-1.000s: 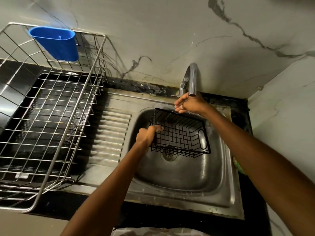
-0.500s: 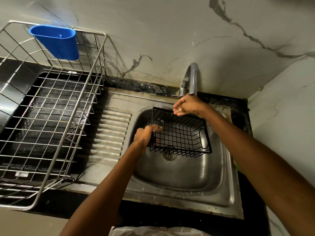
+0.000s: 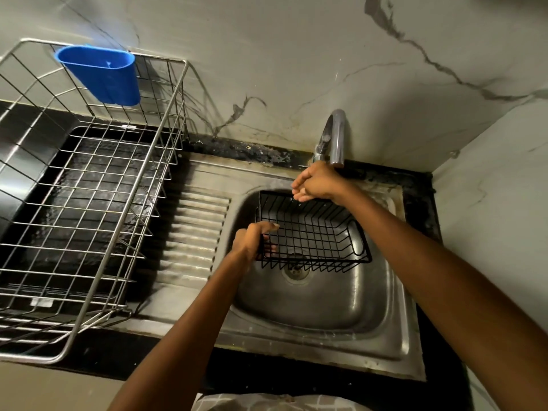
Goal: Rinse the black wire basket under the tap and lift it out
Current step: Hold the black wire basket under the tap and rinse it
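Head view: seen from above, looking down at a steel kitchen sink set into a dark tabletop, with two bare forearms reaching in from the bottom edge.
Black wire basket (image 3: 314,232): a rectangular, open-topped basket of thin black wire, held inside the sink bowl above the round drain (image 3: 296,269), tilted so its open top faces the viewer.
Left hand (image 3: 252,238): grips the basket's left end, thumb lying over the top rim and fingers curled round the wires beneath.
Right hand (image 3: 318,183): sits at the basket's far rim, directly below the tap's spout; the fingers are bunched and bent downward, but whether they pinch the wire or only touch it cannot be told.
Curved chrome tap (image 3: 335,137): rises at the back of the sink against the wall; no stream of water can be made out.
Stainless steel sink (image 3: 326,310): a rounded square bowl with a ribbed draining board (image 3: 192,232) on its left.
Large silver wire dish rack (image 3: 89,203): stands on the tabletop left of the draining board.
Blue plastic cutlery holder (image 3: 102,74): hangs on the rack's far rim.
White marble-patterned wall (image 3: 296,54): grey-veined, behind the sink and along its right side.
Dark tabletop (image 3: 427,221): borders the sink.
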